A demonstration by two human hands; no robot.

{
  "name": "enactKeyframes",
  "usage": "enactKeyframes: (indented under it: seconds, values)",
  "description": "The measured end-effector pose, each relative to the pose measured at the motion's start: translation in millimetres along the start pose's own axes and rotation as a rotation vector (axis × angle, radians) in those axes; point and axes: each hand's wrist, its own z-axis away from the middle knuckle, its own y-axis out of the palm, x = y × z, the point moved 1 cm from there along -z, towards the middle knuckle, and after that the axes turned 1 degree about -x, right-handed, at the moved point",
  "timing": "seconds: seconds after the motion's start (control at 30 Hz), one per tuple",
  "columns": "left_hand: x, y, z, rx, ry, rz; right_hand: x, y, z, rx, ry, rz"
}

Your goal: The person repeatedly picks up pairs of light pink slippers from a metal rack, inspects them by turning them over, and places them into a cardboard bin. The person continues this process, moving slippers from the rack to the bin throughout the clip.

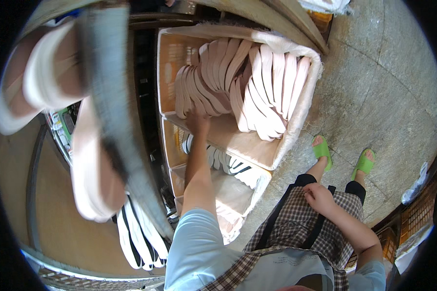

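My left hand (197, 121) reaches into a cloth-lined crate (167, 82), at the lower end of a row of pale pink shoe soles (204, 94) with white edges. Its fingers are in shadow against the soles, and whether they grip one cannot be made out. More soles (272, 87) stand packed on edge in the crate's right half, in bright light. My right hand (319, 198) rests before the checked apron (296, 223), its fingers curled in, with nothing visible in them.
Below the crate is another crate (264, 186) holding black-and-white soles (233, 165). A blurred grey metal bar (109, 72) runs down the left, beside large blurred soles (94, 165). Further white soles (141, 237) lie under it. Orange crates (415, 208) stand at the right.
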Motion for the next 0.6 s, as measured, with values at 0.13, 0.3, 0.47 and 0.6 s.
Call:
enactKeyframes:
  seconds: [0.13,0.3,0.47,0.6]
  values:
    - [-93,-26,133,-0.024,0.373,0.432,18,-39,41,-0.177,0.030,0.060]
    - [-193,-181,273,0.458,0.941,0.780,30,-76,105,-0.328,0.083,0.127]
    - [-146,-380,284,-0.396,1.081,1.049,44,-89,163,-0.392,0.184,0.195]
    - [-50,-453,199,-0.885,0.392,1.853,44,-105,189,-0.448,0.200,0.232]
